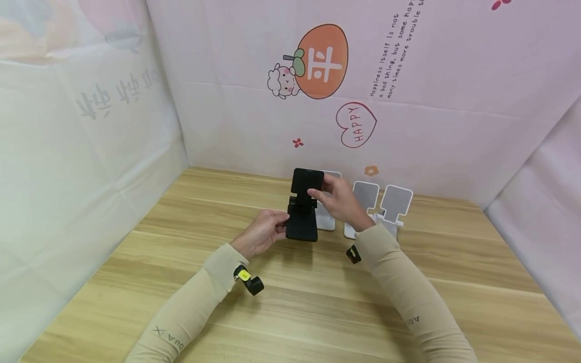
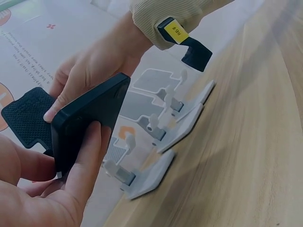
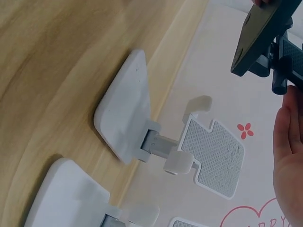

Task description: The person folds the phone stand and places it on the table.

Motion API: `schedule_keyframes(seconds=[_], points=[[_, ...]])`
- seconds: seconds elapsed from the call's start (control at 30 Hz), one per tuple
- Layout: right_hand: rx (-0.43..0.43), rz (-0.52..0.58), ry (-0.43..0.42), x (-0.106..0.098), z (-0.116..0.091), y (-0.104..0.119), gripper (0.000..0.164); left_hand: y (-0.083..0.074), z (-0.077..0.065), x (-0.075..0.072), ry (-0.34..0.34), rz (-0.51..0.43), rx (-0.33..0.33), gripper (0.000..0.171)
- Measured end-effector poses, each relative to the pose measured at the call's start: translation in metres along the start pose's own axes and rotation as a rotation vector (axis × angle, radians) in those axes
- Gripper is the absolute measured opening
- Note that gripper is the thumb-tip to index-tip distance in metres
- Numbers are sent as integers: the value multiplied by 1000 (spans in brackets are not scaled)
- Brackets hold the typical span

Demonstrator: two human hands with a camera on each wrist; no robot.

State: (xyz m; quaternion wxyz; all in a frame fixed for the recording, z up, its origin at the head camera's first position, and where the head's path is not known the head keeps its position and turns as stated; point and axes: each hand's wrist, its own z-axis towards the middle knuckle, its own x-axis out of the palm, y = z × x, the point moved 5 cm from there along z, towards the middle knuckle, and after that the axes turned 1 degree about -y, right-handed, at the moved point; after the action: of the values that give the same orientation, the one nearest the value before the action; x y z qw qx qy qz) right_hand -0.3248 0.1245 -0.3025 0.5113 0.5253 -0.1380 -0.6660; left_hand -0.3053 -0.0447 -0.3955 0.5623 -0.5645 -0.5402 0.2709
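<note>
A black folding phone stand [image 1: 302,224] is held unfolded above the table by both hands. My left hand [image 1: 262,233] grips its base plate by the left edge, thumb on the front face; the left wrist view shows the fingers against the base's underside [image 2: 102,111]. With the right hand [image 1: 340,200] I pinch the upper plate [image 1: 305,182] at its right edge, thumb across the front. Just behind stands a white phone stand [image 1: 328,222], partly covered by the black one and the right hand.
Two more white phone stands, one in the middle [image 1: 365,194] and one at the right [image 1: 396,202], stand along the back of the wooden table [image 1: 290,312]. The right forearm partly covers them. Printed cloth walls [image 1: 236,126] enclose the back and sides.
</note>
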Motion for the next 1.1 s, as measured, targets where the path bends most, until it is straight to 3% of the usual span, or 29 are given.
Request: schedule_keyframes(seconds=[0.2,0.43,0.53,0.7,0.9,1.1], points=[[133,26,22,1,4,-29,33,-1,-1,0,-15,-4,0,31],[381,166,80,-7,-3,-43,76,-3,0,-1,-23,-7,13,30],[514,285,162,-4,-10,-44,89,-4,-1,-1,-33,-2,14,29],[714,478,402,6,-22,-44,115,-2,-1,-1,-35,11,20,28],[829,581,527,8,-25,-46,129,1,0,0,-35,13,18,29],[872,609,591,10,-26,-44,131,3,1,1,-27,31,20,30]])
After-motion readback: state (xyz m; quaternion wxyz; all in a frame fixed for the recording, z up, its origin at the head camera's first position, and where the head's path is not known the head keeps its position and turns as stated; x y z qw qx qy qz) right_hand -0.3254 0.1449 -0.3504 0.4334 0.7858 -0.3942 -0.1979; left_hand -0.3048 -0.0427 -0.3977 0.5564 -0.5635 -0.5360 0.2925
